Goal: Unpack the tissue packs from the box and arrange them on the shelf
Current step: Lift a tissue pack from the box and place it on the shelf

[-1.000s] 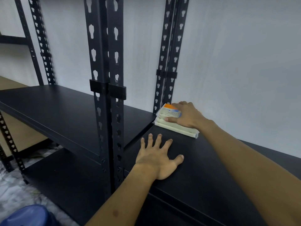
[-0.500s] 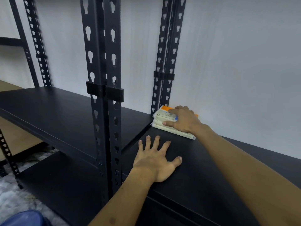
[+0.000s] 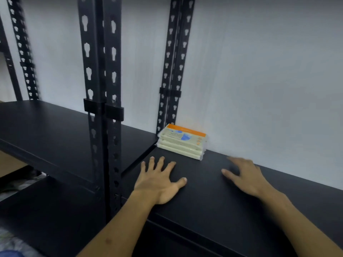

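Tissue packs [image 3: 182, 140] stacked at shelf [image 3: 213, 197] back corner: light, soft, slick film; grip long sides. Left hand [image 3: 159, 180] flat, right hand [image 3: 245, 176] open, both empty.

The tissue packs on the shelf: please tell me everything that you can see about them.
The tissue packs form a small stack, seemingly three cream-white soft packs in clear glossy wrap. The top face carries an orange band along the back edge, blue print and small text too blurred to read. The stack lies flat on the black shelf, in its back left corner, next to the perforated upright and close against the white wall. Neither hand touches it: the left hand rests flat in front, the right hand is apart, to the right.
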The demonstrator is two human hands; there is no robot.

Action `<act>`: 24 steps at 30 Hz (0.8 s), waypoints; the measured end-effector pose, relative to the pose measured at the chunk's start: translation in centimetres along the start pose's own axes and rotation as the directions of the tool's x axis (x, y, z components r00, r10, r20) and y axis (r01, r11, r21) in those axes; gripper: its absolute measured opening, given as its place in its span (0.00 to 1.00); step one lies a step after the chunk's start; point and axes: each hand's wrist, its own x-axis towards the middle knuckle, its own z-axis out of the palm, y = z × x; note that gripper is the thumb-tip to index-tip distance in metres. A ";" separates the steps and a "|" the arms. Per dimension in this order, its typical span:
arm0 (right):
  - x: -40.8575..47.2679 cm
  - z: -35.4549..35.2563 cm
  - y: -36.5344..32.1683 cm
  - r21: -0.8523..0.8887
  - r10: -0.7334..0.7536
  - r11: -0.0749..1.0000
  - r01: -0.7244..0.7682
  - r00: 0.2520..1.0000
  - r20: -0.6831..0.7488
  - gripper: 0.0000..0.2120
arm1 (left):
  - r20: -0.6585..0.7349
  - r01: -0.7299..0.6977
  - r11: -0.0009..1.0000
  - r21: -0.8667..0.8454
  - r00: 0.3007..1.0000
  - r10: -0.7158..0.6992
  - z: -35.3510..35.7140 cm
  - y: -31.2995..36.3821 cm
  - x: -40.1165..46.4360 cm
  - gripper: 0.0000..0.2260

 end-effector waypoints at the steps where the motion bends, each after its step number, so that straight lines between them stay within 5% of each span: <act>1: -0.8 -0.3 1.2 0.004 0.066 0.998 -0.067 0.995 0.072 0.30 | -0.005 0.001 1.000 -0.006 1.000 -0.001 0.0 0.0 0.0 0.37; 3: -2.5 -0.7 2.3 0.037 0.124 0.991 -0.130 0.984 0.131 0.29 | -0.021 0.004 1.000 -0.025 1.000 -0.004 -0.1 0.0 0.0 0.37; 15: -11.7 -1.2 -0.2 -0.010 0.168 0.985 -0.170 0.983 -0.069 0.23 | -0.080 0.012 0.996 -0.092 0.997 -0.020 -0.3 0.1 -0.8 0.37; 24: -17.7 -2.1 -1.2 -0.026 0.154 0.988 -0.153 0.988 0.002 0.27 | -0.230 0.017 0.994 -0.104 0.972 -0.041 -0.7 0.5 -3.0 0.30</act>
